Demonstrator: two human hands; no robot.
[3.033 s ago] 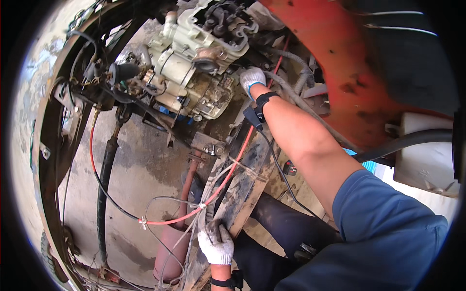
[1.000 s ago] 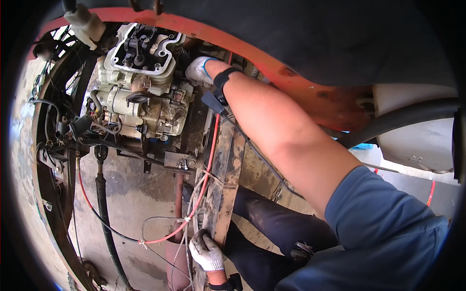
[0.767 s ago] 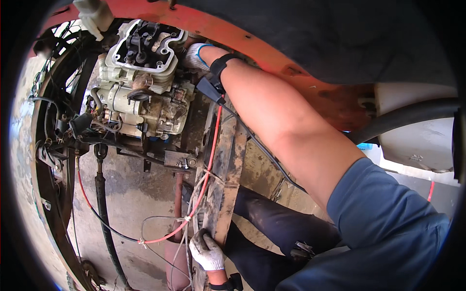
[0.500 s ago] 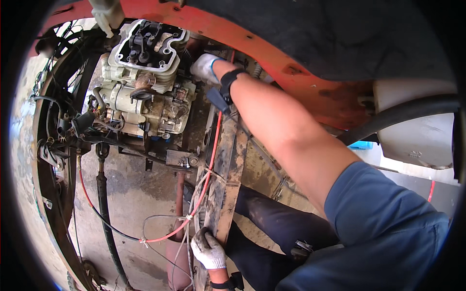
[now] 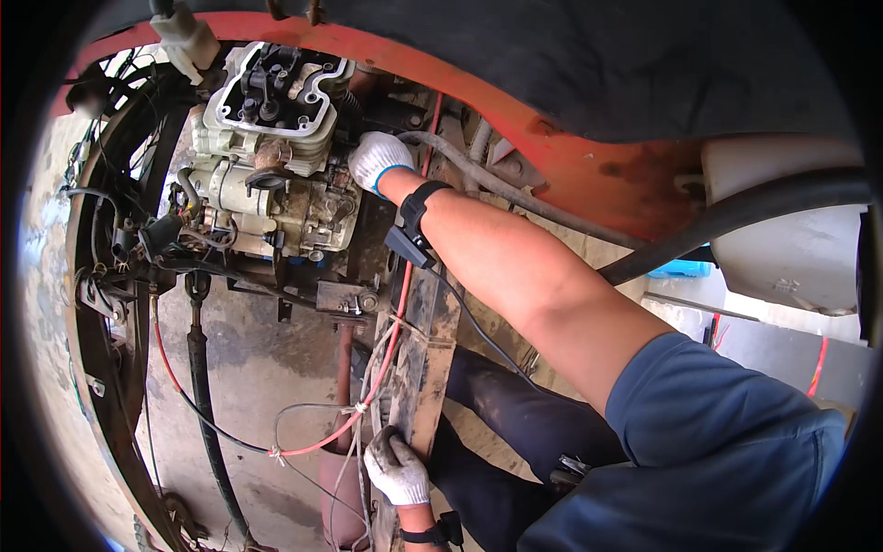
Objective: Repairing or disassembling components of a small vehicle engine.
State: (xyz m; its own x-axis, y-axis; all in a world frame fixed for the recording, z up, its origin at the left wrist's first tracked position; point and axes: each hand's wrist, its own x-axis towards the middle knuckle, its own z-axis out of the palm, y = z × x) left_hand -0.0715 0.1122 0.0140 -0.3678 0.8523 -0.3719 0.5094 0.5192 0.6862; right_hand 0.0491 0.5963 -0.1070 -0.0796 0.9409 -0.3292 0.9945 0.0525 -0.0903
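Observation:
My right hand (image 5: 375, 158), in a white knitted glove, reaches to the right side of a bare engine (image 5: 276, 184). Its fingers look curled in against the engine, with their tips hidden, and whatever they hold does not show. The engine's top is uncovered, with dark valve parts (image 5: 269, 85) inside a pale rim. Lower down, my left hand (image 5: 397, 467), also gloved and stained dark on the fingers, is wrapped over the edge of a dirty metal frame rail (image 5: 425, 377). Beside it, a red cable (image 5: 403, 304) is tied to thin grey wires.
A red body panel (image 5: 441, 60) arches over the engine. A grey hose (image 5: 497, 179) and a thick black hose (image 5: 763, 207) run at right, near a whitish tank (image 5: 782, 248). Loose wiring (image 5: 101, 230) hangs at left. A black shaft (image 5: 202, 386) and a rusty cylinder (image 5: 342, 492) lie below.
My right hand has moved down and left, close against the engine's side. The grey hose behind my forearm now shows. My left hand stays on the frame rail.

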